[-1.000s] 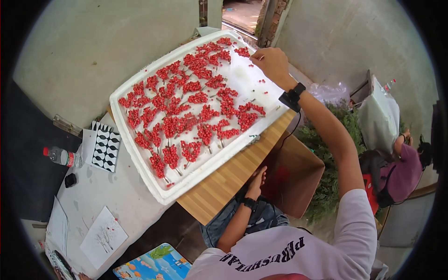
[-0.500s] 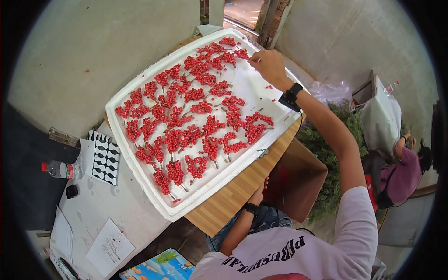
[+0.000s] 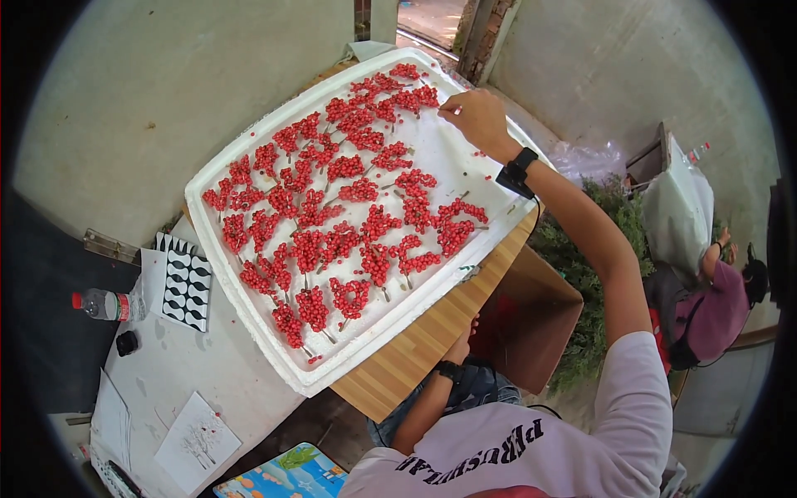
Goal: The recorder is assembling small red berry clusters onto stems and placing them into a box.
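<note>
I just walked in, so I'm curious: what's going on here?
A person is handling red berry bunches in a white tray. The right hand reaches to the tray's far right, pinched fingertips close to one bunch; whether they hold a stem is too small to tell. Bunches cover much of the tray, with loose berries toward its right. The left hand is low, near a box.

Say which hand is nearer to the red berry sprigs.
Right. The right hand is over the white foam tray, close to the upper-right berry sprigs; the left hand is down by the cardboard box, farther off.
</note>
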{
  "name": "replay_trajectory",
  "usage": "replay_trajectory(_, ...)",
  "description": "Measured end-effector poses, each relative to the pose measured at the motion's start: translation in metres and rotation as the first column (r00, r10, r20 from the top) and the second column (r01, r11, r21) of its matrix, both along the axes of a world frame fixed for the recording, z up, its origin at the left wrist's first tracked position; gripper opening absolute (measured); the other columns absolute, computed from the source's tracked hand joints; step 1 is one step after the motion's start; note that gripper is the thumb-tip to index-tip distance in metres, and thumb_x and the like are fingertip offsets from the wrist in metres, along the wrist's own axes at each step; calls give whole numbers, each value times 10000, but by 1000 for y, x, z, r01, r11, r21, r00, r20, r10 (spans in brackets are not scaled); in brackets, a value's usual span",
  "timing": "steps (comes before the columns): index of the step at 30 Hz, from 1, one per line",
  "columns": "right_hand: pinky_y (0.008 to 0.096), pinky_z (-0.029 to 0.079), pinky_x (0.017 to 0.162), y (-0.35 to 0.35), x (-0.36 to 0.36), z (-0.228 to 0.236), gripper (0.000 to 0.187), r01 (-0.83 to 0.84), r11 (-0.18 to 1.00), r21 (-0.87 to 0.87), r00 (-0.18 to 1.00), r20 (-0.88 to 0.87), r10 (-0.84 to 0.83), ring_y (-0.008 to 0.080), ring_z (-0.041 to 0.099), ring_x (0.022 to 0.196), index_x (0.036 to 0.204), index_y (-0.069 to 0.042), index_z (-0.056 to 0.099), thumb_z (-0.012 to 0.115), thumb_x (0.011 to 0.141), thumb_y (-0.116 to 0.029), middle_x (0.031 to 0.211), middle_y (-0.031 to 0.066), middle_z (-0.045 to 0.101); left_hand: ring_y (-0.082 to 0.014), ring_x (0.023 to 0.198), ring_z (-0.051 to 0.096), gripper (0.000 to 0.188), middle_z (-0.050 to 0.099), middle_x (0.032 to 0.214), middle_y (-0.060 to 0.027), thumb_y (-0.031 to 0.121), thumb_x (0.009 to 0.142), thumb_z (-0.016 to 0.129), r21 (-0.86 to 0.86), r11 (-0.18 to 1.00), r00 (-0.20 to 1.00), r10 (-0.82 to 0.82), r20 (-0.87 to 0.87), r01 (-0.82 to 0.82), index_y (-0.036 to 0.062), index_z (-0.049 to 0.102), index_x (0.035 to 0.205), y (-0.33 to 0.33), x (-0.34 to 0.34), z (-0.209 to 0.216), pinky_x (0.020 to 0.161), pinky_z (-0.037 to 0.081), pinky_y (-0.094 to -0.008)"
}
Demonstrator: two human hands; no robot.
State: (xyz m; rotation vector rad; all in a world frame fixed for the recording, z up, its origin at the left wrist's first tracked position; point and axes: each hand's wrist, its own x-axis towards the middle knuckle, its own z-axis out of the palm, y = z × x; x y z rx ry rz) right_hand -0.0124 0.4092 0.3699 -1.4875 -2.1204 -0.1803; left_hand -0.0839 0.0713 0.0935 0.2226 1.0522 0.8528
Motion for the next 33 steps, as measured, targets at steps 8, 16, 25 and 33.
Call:
replay_trajectory(8, 341, 515, 634, -21, 39, 24, 145, -83, 996, -16, 995, -49, 82, 246, 665, 666, 840, -103, 753, 738, 773, -231, 769, 81, 707, -54, 625, 544, 153, 621, 737, 48, 286, 833, 717, -47, 999, 1000, 20, -5, -20, 147, 655, 846, -6, 35, 19, 544, 411, -192)
replay_trajectory(16, 254, 484, 721, -234, 94, 31, 250, -209, 912, -352, 819, -574, -34, 112, 594, 790, 1029, 32, 657, 597, 941, -194, 873, 54, 665, -98, 779, 600, 233, 663, 839, -8, 244, 837, 652, 543, 823, 971, -231, 56, 165, 66, 699, 981, -124, 7, 0, 622, 483, -301)
replay_trajectory(25, 285, 468, 658, -463, 19, 19, 358, -898, 137, -418, 426, -904, 34, 192, 604, 749, 1066, 30, 583, 675, 848, -239, 946, 137, 627, -177, 672, 649, 240, 686, 706, -57, 266, 730, 779, 649, 509, 822, -285, -493, 565, 42, 711, 781, -247, -117, 201, 602, 486, -310)
replay_trajectory(33, 259, 471, 661, -574, 17, -98, 427, -748, 75, -659, 599, -720, -350, 155, 601, 801, 1150, -1, 567, 678, 862, -295, 1034, 93, 627, -71, 710, 613, 174, 674, 840, -14, 164, 815, 715, 599, 768, 863, 443, -243, -226, 40, 679, 931, -387, -317, 288, 569, 438, -198)
